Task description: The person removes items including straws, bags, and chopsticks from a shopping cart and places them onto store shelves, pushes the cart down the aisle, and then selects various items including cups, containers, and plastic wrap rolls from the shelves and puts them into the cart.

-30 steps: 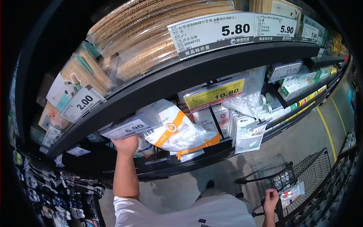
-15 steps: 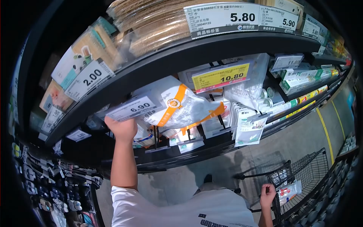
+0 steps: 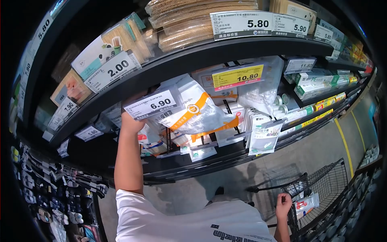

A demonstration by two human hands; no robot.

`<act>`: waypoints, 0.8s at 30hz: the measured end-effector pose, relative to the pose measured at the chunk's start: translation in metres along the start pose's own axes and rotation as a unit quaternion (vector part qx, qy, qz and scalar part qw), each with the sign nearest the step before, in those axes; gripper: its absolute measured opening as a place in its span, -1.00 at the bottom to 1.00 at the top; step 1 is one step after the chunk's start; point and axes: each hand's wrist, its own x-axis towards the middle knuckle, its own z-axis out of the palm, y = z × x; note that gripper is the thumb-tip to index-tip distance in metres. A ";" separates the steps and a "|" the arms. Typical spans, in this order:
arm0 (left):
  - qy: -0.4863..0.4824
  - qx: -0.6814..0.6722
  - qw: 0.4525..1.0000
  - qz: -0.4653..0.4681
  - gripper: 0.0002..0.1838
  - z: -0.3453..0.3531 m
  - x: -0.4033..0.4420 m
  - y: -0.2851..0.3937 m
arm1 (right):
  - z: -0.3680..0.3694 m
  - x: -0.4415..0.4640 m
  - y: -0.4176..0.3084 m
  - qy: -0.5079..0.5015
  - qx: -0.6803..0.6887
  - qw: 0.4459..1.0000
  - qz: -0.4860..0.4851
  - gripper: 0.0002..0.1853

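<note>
Head view, centre: an orange-striped bag [image 3: 197, 115] is hanging below the black shelf [image 3: 242, 50], its upper left part lying behind the 6.90 tag [image 3: 159, 104]. Left of centre, the left hand [image 3: 132, 123] is reaching up behind that tag; the fingers are hiding there, so I cannot tell whether they are spreading or pinching the bag. At lower right, the right hand [image 3: 284, 205] is curling into a loose fist beside the cart [image 3: 328, 177], nothing showing in it.

The bag is looking light, soft, crinkly and slightly slippery, not fragile beyond tearing; its upper edge is seeming the best place for taking hold. Glare is obscuring its contents, the tag is covering its top, and the frame's dark rim is cutting off the outer shelves.
</note>
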 end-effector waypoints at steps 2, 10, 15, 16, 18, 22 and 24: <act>-0.014 -0.091 0.996 -0.014 -0.59 -0.001 0.004 -0.003 | 0.001 0.001 -0.004 0.009 -0.013 1.000 -0.005 -0.91; -0.020 -0.124 0.985 -0.122 -0.50 -0.014 0.015 0.004 | 0.000 -0.001 -0.018 0.039 -0.062 0.997 -0.013 -0.90; -0.067 -0.086 0.985 -0.133 -0.57 -0.011 0.022 0.016 | 0.001 -0.005 -0.027 0.055 -0.069 0.996 -0.007 -0.90; -0.088 -0.049 0.986 -0.130 -0.58 -0.008 0.025 0.020 | 0.002 -0.004 -0.028 0.056 -0.070 0.996 -0.008 -0.90; -0.125 0.033 0.984 -0.123 -0.62 -0.003 0.034 0.030 | 0.004 -0.005 -0.019 0.060 -0.061 0.996 -0.016 -0.90; -0.065 -0.104 0.977 -0.175 -0.57 -0.016 0.041 -0.032 | 0.005 -0.007 -0.014 0.062 -0.061 0.996 -0.027 -0.92; -0.076 -0.027 0.983 -0.167 -0.59 -0.011 0.052 -0.032 | 0.005 -0.008 -0.013 0.063 -0.063 0.996 -0.025 -0.92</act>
